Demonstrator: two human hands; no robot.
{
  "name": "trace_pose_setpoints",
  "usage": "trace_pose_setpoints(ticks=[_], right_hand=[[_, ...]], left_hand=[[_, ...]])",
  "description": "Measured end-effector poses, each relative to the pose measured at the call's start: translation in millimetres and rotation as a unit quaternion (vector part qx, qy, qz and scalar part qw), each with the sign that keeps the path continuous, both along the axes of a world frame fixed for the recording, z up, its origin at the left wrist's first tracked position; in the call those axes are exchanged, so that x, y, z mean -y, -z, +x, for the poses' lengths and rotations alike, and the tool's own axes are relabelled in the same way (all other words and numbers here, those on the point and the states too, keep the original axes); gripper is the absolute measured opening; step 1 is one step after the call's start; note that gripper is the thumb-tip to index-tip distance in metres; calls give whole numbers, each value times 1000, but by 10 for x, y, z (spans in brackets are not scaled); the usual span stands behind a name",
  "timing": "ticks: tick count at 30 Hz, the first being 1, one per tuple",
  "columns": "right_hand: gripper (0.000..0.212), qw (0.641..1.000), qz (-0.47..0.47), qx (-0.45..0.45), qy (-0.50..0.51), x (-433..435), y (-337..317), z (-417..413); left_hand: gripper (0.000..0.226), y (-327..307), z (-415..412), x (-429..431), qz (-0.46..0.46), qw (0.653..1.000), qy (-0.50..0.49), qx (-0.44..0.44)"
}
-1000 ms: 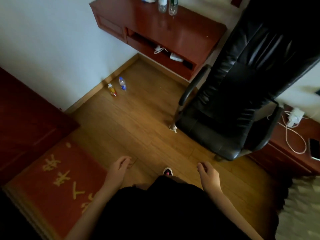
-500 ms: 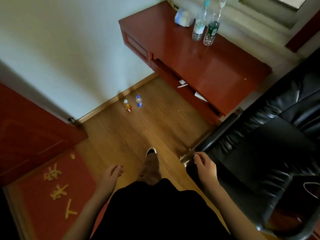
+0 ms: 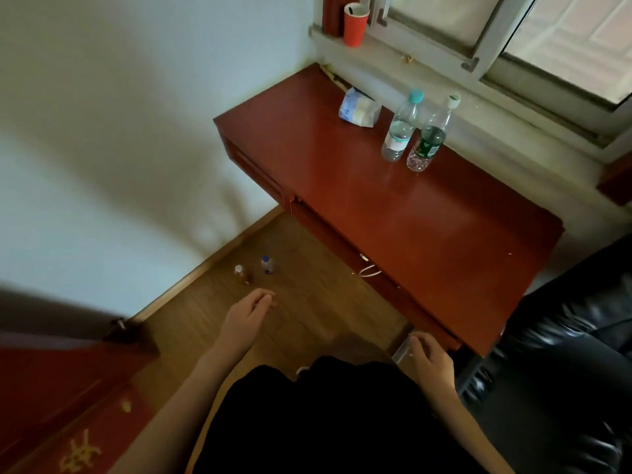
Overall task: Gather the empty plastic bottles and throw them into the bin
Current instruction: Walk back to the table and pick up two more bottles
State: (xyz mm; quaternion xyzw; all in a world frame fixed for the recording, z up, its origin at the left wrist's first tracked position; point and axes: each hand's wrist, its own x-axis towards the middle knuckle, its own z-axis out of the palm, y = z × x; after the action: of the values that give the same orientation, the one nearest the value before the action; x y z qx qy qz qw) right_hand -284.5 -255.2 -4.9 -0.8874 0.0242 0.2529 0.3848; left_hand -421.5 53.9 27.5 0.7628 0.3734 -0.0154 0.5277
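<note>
Two clear plastic bottles stand upright at the back of the red desk (image 3: 427, 234): one with a teal cap (image 3: 400, 130), and beside it one with a white cap and green label (image 3: 430, 140). On the floor by the wall stand two small bottles, one with a white cap (image 3: 242, 273) and one with a blue cap (image 3: 267, 265). My left hand (image 3: 248, 316) hovers just short of the floor bottles, fingers loosely apart, holding nothing. My right hand (image 3: 429, 359) is low by the desk's near corner, fingers loosely curled at the tip of the chair arm (image 3: 400, 350). No bin is in view.
A black leather chair (image 3: 564, 371) fills the right side. On the window sill stands a red paper cup (image 3: 355, 25), and a tissue pack (image 3: 359, 109) lies on the desk. A red door (image 3: 51, 378) and red mat (image 3: 85, 446) are at the left. A white cable (image 3: 369, 271) hangs from the desk shelf.
The view has moved forward and up toward the desk corner and window. My left hand has reached forward toward the floor bottles. My right hand stays by the chair arm.
</note>
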Motion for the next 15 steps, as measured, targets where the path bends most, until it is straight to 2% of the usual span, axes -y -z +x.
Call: trace_pose_setpoints(ticks=[7,11,15], right_hand=[[15,1000,21,-1,-10,-591,81,831],[13,999,52,13,5,-964,-17,1496],[14,995,83,46,14,-1303,-189,2161]], left_hand=[[21,244,660,-378,-45,999,-9,-29],[22,183,1094,-603,-40,998,-39,-30],[22,94,1729,-900,-8,1000,-19,-20]])
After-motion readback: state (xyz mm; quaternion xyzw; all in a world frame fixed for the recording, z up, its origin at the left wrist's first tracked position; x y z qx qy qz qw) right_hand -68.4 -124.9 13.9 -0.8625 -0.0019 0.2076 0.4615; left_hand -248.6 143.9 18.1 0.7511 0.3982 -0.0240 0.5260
